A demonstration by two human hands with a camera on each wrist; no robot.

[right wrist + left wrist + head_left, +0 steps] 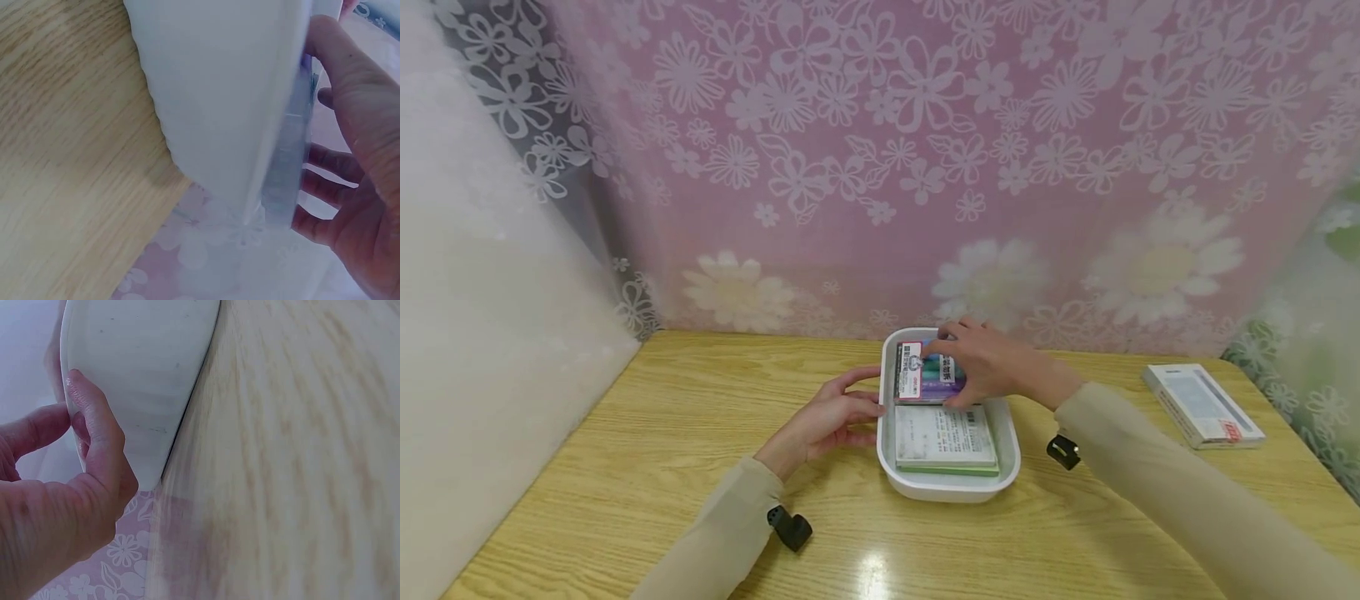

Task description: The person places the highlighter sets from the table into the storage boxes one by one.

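A white plastic basin point(947, 493) stands on the table. My left hand point(829, 421) holds its left side, thumb at the rim and fingers along the outer wall, as the left wrist view also shows. Inside the basin's far half lies a flat purple and teal pack point(936, 387) with a clear cover and a red-edged white label. My right hand point(988, 360) reaches over from the right and grips this pack across its right part, thumb at the near edge and fingers at the far side. The hand hides that end. In the near half lies a printed white pack with a green edge point(943, 437).
At the table's right side lies a white box point(1206, 406) with a greyish panel and a red mark on one corner. The wooden table point(700, 417) ends against a pink flowered curtain point(850, 208) just behind the basin. A black wrist camera is on each sleeve.
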